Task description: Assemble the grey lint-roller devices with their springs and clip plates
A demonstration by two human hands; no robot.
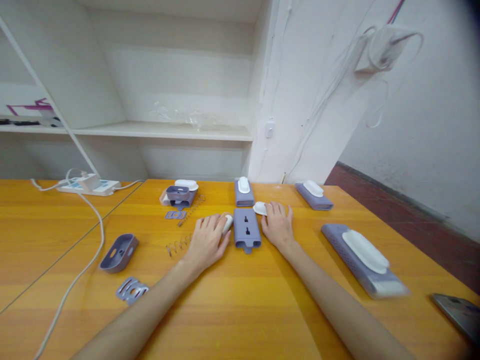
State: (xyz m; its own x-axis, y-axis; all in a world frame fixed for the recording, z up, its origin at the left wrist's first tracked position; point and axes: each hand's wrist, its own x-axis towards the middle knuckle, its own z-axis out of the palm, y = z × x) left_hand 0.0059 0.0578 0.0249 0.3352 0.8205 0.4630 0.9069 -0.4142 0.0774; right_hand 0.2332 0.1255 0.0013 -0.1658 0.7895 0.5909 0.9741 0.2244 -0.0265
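A purple plastic case (246, 225) with two dark slots and a tab at its near end lies between my hands. My left hand (206, 239) is closed on a white oval part (227, 223), just left of the case. On the other side, my right hand (278, 224) has its fingers curled over a second white oval part (260, 208), whose right end they hide. Coiled springs (180, 245) lie beside my left hand. Behind the case stands another purple case (244, 194) with a white oval piece on top.
Left on the table are a purple shell (120, 253), a slotted plate (131, 290) and a power strip (90, 185) with a white cable. Purple cases with white ovals (365, 252) lie to the right, near a phone (457, 312). Shelving (165, 129) rises behind.
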